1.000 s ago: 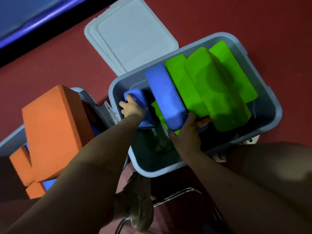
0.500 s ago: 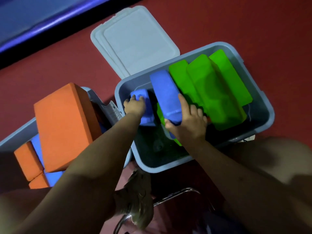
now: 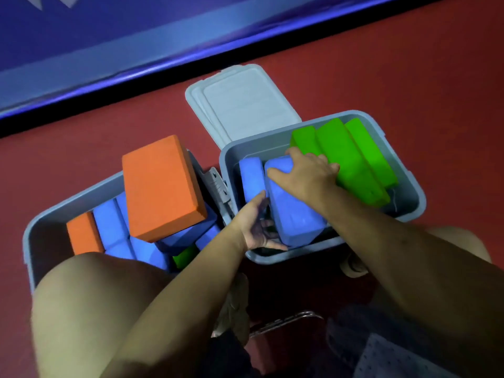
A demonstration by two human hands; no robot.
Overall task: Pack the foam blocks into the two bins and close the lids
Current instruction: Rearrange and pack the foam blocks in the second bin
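No readable text, label, brand, number or sign appears anywhere in this view. The grey bin lid (image 3: 245, 105) shows only moulded ridges, the foam blocks are plain coloured faces, and the blue band (image 3: 136, 36) along the top carries pale shapes at its far left corner (too cropped and blurred to tell whether they are letters).
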